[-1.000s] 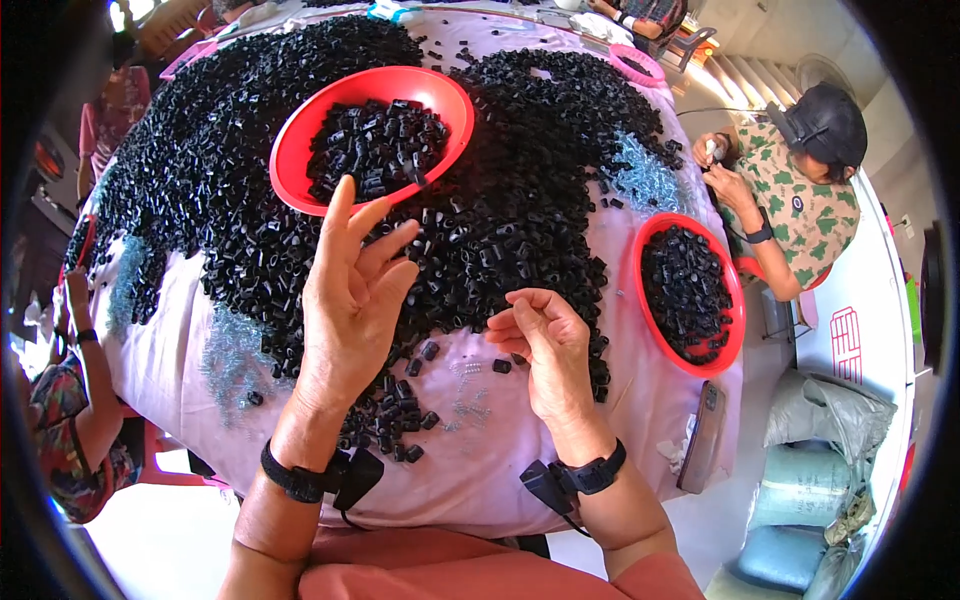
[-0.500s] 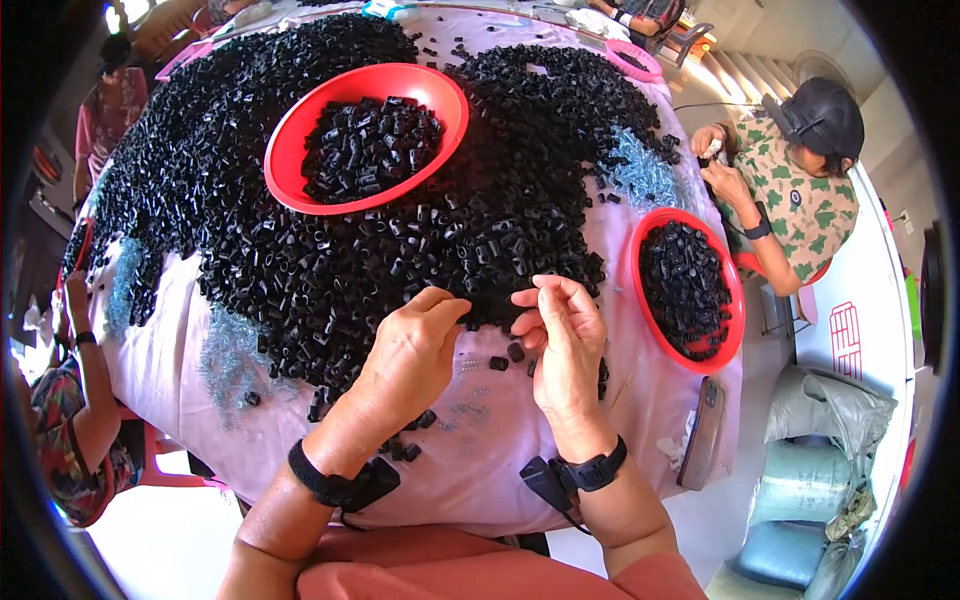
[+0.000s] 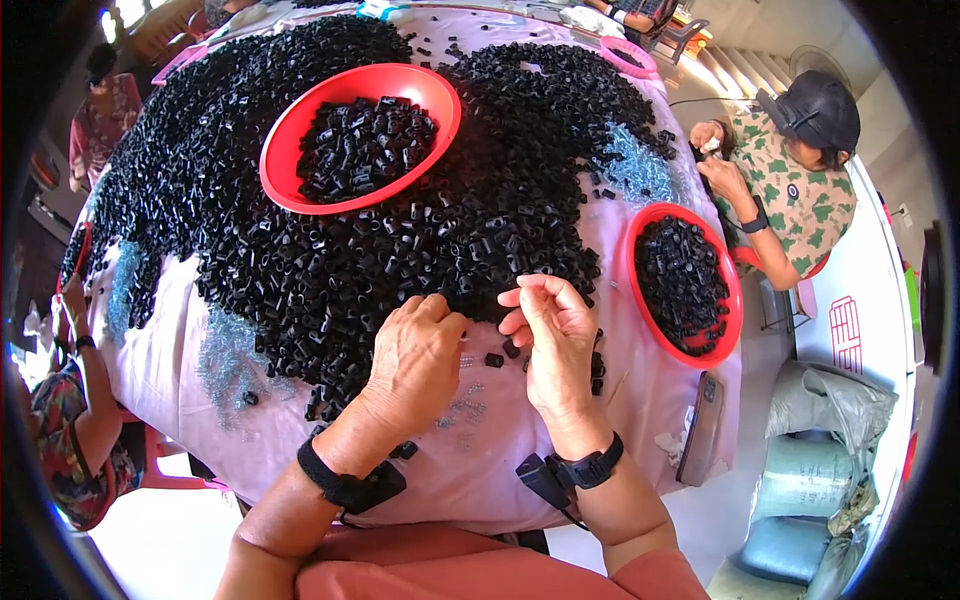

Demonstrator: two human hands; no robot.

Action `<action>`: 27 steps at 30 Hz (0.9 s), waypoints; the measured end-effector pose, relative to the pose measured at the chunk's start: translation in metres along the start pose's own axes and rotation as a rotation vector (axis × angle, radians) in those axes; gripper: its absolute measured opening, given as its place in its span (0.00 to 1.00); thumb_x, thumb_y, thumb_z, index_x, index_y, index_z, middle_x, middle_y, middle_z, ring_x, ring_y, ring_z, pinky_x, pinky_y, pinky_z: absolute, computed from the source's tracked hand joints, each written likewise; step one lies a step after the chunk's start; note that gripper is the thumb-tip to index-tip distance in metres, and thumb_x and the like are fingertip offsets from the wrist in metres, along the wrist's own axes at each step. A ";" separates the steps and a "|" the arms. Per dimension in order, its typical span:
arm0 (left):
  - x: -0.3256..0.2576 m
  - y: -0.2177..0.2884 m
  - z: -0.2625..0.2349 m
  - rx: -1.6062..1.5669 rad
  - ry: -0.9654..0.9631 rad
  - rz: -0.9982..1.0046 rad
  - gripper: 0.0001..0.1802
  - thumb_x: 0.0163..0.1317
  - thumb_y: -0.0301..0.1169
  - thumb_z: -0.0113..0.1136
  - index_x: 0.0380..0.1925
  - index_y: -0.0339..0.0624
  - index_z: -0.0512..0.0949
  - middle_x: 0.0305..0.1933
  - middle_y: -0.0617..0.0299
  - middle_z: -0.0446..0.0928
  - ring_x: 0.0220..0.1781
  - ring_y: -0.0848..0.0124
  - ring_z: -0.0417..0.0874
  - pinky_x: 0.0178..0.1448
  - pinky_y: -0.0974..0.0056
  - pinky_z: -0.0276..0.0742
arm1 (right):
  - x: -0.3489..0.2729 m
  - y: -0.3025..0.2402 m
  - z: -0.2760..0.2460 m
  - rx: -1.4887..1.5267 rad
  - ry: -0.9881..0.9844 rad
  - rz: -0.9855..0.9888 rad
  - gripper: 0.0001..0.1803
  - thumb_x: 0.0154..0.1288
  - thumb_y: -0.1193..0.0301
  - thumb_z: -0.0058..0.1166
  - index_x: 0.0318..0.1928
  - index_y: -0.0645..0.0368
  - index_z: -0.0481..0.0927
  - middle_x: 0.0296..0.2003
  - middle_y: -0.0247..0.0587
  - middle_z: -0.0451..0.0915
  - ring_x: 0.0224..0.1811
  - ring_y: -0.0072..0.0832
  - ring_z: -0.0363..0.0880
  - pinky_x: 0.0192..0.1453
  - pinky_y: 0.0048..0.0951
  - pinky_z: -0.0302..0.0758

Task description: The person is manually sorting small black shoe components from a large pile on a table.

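My left hand [image 3: 415, 355] is closed, knuckles up, at the near edge of a large heap of small black tubular plastic parts [image 3: 340, 270]. Its fingertips are hidden, so whatever they hold cannot be made out. Just to its right, my right hand [image 3: 557, 345] has its fingers curled in and the thumb against them; any small piece in that pinch is too hidden to name. Between the wrists a few tiny clear coil-like pieces [image 3: 465, 405] lie on the pink cloth. A couple of loose black parts [image 3: 495, 360] rest beside my right hand.
A red basin [image 3: 285, 165] of black parts sits on the heap; another red basin [image 3: 640, 300] stands at right, near a phone [image 3: 702, 430]. Pale blue coil-like piles [image 3: 235, 365] lie at left and far right [image 3: 640, 165]. Co-workers sit around the table, one in a black cap [image 3: 820, 115].
My left hand has turned more knuckles-up, its fingers curling down toward the heap's edge. My right hand has shifted slightly left, keeping its curled shape.
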State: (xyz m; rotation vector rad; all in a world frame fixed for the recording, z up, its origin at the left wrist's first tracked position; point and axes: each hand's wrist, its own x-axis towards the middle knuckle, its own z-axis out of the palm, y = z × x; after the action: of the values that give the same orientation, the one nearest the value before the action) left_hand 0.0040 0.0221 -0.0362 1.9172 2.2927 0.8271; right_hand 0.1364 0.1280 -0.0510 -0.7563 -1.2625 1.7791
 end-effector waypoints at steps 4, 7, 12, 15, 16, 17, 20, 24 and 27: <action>-0.001 -0.003 0.003 0.006 0.013 0.014 0.10 0.48 0.20 0.68 0.34 0.39 0.85 0.35 0.56 0.77 0.41 0.54 0.80 0.47 0.54 0.79 | -0.001 0.001 0.000 -0.025 -0.013 0.009 0.10 0.77 0.65 0.56 0.49 0.58 0.80 0.38 0.39 0.85 0.30 0.17 0.80 0.32 0.17 0.73; -0.001 -0.002 0.001 -0.027 0.007 0.022 0.11 0.49 0.21 0.67 0.35 0.39 0.84 0.35 0.55 0.76 0.41 0.55 0.81 0.47 0.53 0.79 | 0.000 0.000 0.000 -0.026 -0.002 -0.002 0.09 0.77 0.66 0.56 0.48 0.58 0.81 0.38 0.38 0.86 0.30 0.17 0.80 0.32 0.17 0.73; -0.001 0.007 0.003 -0.310 -0.031 0.182 0.11 0.51 0.20 0.67 0.36 0.39 0.83 0.42 0.54 0.79 0.41 0.55 0.81 0.47 0.53 0.79 | 0.001 -0.001 0.000 0.023 0.074 -0.038 0.08 0.77 0.67 0.56 0.47 0.58 0.81 0.37 0.37 0.86 0.29 0.16 0.80 0.31 0.16 0.72; -0.006 0.014 0.008 -0.212 -0.083 0.234 0.08 0.52 0.23 0.66 0.35 0.41 0.84 0.45 0.56 0.80 0.44 0.56 0.80 0.49 0.54 0.78 | 0.003 -0.004 -0.002 0.038 0.106 -0.056 0.07 0.76 0.68 0.56 0.47 0.57 0.81 0.37 0.36 0.85 0.29 0.16 0.79 0.31 0.16 0.71; -0.008 0.015 0.010 -0.122 -0.115 0.249 0.08 0.53 0.24 0.65 0.34 0.42 0.84 0.45 0.57 0.80 0.46 0.57 0.79 0.51 0.55 0.77 | 0.003 -0.003 -0.003 0.037 0.108 -0.055 0.07 0.76 0.68 0.56 0.47 0.57 0.81 0.37 0.36 0.85 0.29 0.16 0.79 0.31 0.16 0.71; -0.009 0.016 0.013 -0.060 -0.148 0.229 0.06 0.54 0.26 0.64 0.33 0.42 0.85 0.45 0.58 0.80 0.48 0.57 0.78 0.53 0.56 0.75 | 0.004 -0.002 -0.003 0.041 0.094 -0.052 0.07 0.76 0.68 0.56 0.47 0.57 0.81 0.37 0.36 0.86 0.29 0.15 0.79 0.31 0.16 0.71; -0.009 0.021 0.012 -0.039 -0.137 0.226 0.07 0.52 0.23 0.64 0.33 0.38 0.84 0.45 0.55 0.80 0.46 0.56 0.80 0.51 0.55 0.77 | 0.003 -0.002 -0.001 0.037 0.077 -0.039 0.07 0.76 0.68 0.56 0.47 0.57 0.81 0.37 0.36 0.86 0.29 0.15 0.79 0.31 0.16 0.71; -0.010 0.016 0.015 -0.252 -0.084 0.135 0.08 0.52 0.19 0.63 0.34 0.34 0.84 0.45 0.51 0.79 0.45 0.53 0.82 0.50 0.54 0.80 | 0.002 -0.004 0.001 0.024 0.051 -0.014 0.07 0.76 0.68 0.56 0.47 0.58 0.81 0.37 0.36 0.86 0.29 0.16 0.80 0.32 0.16 0.72; -0.007 0.011 0.006 -0.338 -0.063 0.010 0.09 0.55 0.18 0.63 0.37 0.31 0.84 0.46 0.48 0.80 0.48 0.50 0.83 0.53 0.53 0.81 | 0.001 -0.004 0.001 -0.003 0.031 -0.027 0.07 0.77 0.68 0.56 0.47 0.58 0.81 0.37 0.36 0.86 0.30 0.16 0.80 0.32 0.16 0.72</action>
State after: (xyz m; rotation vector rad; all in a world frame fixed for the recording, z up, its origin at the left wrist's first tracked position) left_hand 0.0180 0.0191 -0.0383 1.7783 1.9577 1.0588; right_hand 0.1364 0.1294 -0.0473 -0.7631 -1.2493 1.7379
